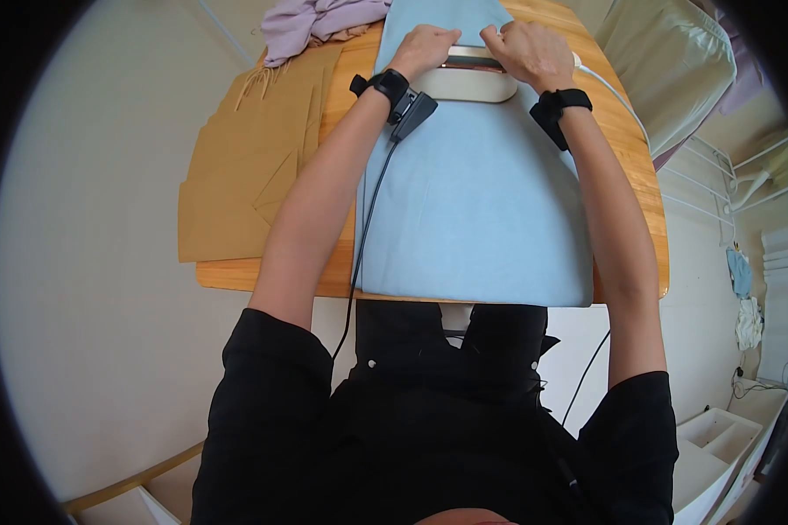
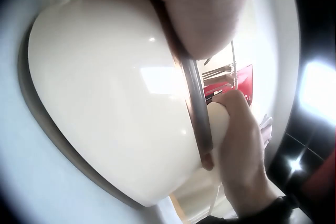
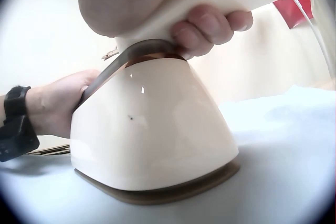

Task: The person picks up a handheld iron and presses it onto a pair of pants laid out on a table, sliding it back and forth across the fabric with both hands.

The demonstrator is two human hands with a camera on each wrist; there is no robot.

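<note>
A cream iron (image 1: 474,83) with a copper-coloured band stands flat on a light blue cloth (image 1: 473,210) spread over a wooden table (image 1: 641,175). My right hand (image 1: 527,52) grips the iron's handle; the right wrist view shows its fingers (image 3: 210,27) curled round the handle above the iron's body (image 3: 152,129). My left hand (image 1: 425,45) holds the iron's other end, its fingers bent over the top. In the left wrist view the iron (image 2: 115,103) fills the frame, with my left hand (image 2: 199,8) on top and my right hand (image 2: 241,150) behind it.
Tan fabric pieces (image 1: 236,175) lie on the table's left side, a lilac garment (image 1: 311,22) at the far left corner. The iron's white cord (image 1: 613,87) runs off right. A pale green cushion (image 1: 670,61) and a white wire rack (image 1: 718,175) stand beyond the table's right edge.
</note>
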